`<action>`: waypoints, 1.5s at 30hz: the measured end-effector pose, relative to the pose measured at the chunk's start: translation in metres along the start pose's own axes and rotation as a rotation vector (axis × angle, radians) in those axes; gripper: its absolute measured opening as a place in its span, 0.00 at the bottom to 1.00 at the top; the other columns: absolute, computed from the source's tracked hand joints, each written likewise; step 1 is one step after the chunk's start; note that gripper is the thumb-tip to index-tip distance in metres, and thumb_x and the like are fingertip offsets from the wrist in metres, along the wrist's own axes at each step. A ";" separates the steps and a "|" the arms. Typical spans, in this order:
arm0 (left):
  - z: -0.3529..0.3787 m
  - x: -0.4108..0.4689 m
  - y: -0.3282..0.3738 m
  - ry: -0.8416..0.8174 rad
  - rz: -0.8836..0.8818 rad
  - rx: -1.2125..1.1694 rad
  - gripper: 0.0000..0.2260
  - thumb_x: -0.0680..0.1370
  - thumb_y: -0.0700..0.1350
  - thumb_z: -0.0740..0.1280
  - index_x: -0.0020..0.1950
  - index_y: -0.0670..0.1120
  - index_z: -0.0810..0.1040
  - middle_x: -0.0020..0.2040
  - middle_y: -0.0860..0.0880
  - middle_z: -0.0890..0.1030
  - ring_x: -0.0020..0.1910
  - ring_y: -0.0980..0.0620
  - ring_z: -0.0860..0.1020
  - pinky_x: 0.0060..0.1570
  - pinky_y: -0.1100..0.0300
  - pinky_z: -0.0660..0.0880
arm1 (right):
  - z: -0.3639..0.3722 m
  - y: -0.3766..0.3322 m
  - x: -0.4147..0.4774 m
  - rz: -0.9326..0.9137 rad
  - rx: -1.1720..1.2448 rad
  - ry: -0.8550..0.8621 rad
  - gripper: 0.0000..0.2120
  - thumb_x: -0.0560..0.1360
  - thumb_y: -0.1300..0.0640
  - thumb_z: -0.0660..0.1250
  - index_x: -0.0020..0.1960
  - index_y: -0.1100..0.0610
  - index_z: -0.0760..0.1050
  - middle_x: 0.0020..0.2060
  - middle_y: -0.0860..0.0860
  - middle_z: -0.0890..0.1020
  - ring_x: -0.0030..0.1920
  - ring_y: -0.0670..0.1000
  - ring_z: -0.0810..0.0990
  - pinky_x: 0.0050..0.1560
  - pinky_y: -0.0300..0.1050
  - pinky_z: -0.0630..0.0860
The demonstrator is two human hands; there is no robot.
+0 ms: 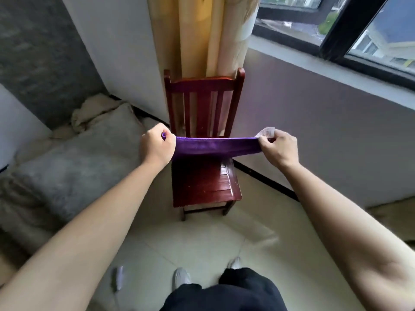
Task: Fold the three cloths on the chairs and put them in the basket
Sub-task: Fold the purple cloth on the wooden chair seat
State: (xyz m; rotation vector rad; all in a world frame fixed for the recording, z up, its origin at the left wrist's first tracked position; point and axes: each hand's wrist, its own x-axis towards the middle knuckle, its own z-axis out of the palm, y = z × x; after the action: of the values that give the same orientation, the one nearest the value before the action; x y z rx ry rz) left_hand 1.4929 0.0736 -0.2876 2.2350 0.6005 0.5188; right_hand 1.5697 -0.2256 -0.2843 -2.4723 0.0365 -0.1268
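A purple cloth (215, 147) is stretched flat and level in the air above the seat of a dark red wooden chair (202, 185). My left hand (157, 145) grips its left end and my right hand (277, 148) grips its right end, where a white label sticks out. The chair seat under the cloth is bare. No basket and no other cloth is in view.
A grey cushioned sofa or bed (67, 167) with a crumpled cream blanket (94, 111) lies to the left. Yellow curtains (197, 34) hang behind the chair. A wall with a window (359, 25) runs along the right. My feet stand on a pale tiled floor (224, 241).
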 end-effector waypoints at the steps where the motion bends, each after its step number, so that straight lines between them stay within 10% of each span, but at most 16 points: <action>1: 0.005 -0.017 -0.011 -0.046 -0.031 0.036 0.05 0.71 0.40 0.63 0.36 0.44 0.75 0.31 0.48 0.75 0.37 0.41 0.73 0.34 0.54 0.68 | 0.006 0.013 -0.013 0.002 -0.002 -0.058 0.11 0.70 0.49 0.63 0.43 0.46 0.84 0.36 0.46 0.84 0.40 0.49 0.79 0.45 0.42 0.77; 10: 0.044 -0.145 -0.098 -0.474 -0.243 0.360 0.07 0.73 0.39 0.63 0.44 0.45 0.81 0.44 0.46 0.82 0.48 0.42 0.77 0.39 0.59 0.65 | 0.064 0.125 -0.108 0.076 -0.099 -0.435 0.08 0.71 0.59 0.69 0.48 0.55 0.85 0.42 0.51 0.86 0.45 0.51 0.82 0.47 0.37 0.70; 21: 0.071 -0.225 -0.135 -0.533 -0.429 0.454 0.08 0.74 0.40 0.60 0.44 0.46 0.79 0.38 0.52 0.76 0.44 0.44 0.73 0.41 0.58 0.68 | 0.091 0.192 -0.154 0.060 -0.102 -0.654 0.12 0.71 0.62 0.66 0.49 0.53 0.85 0.44 0.48 0.86 0.47 0.49 0.82 0.49 0.38 0.74; 45: 0.270 0.039 -0.303 -0.517 -0.463 0.423 0.09 0.77 0.41 0.62 0.51 0.49 0.80 0.53 0.45 0.83 0.55 0.40 0.78 0.51 0.52 0.75 | 0.339 0.213 0.096 0.065 -0.219 -0.574 0.13 0.73 0.62 0.65 0.54 0.54 0.84 0.52 0.55 0.86 0.55 0.58 0.82 0.59 0.48 0.76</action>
State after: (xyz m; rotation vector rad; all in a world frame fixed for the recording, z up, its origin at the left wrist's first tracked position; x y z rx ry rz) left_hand 1.5898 0.1279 -0.6797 2.3651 0.9692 -0.4487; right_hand 1.7001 -0.1903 -0.6730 -2.6273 -0.1204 0.6447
